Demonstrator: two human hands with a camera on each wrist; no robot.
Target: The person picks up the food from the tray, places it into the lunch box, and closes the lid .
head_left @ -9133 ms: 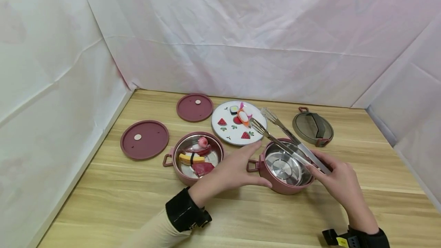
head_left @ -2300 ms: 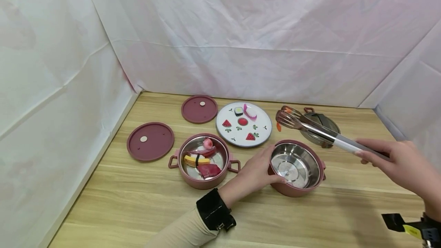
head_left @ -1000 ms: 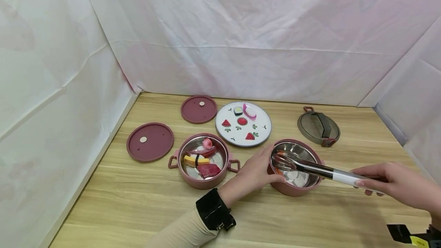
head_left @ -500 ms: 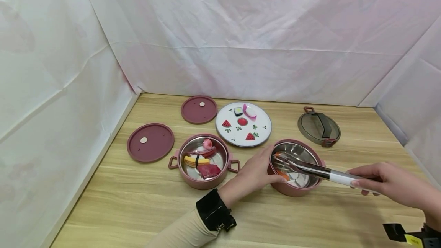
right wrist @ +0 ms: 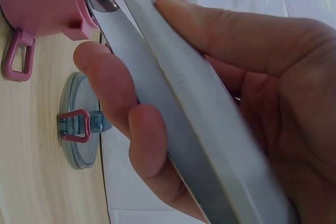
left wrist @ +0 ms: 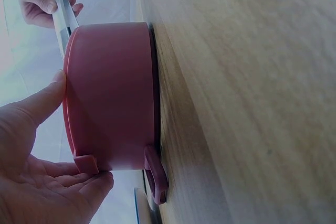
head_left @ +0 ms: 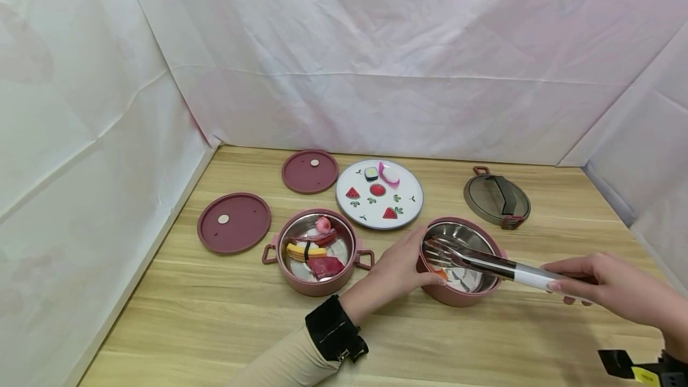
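My left hand [head_left: 395, 267] holds the left side of the right-hand pink pot [head_left: 457, 301], thumb and fingers spread about its wall; in the left wrist view the thumb touches the rim. My right hand [head_left: 607, 285] grips the metal tongs [head_left: 516, 272] by their pale handles, and their slotted ends reach down inside this pot. An orange piece of toy food [head_left: 441, 274] shows at the pot's lower left, partly hidden under the tongs. Whether the tongs still pinch it, I cannot tell. In the right wrist view, thumb and fingers squeeze the tongs' two arms [right wrist: 173, 85].
A second pink pot [head_left: 317, 287] on the left contains several toy foods. Behind stands a white plate [head_left: 371, 218] with a sushi roll [head_left: 371, 174] and a pink-and-white piece [head_left: 389, 176]. Two maroon lids [head_left: 236, 232] lie left, a dark clear lid [head_left: 484, 205] back right.
The tongs came from above the dark lid, carrying the orange piece off the plate, down into the right pot. My left hand moved onto that pot. Over the last half second, the orange piece shifted slightly.
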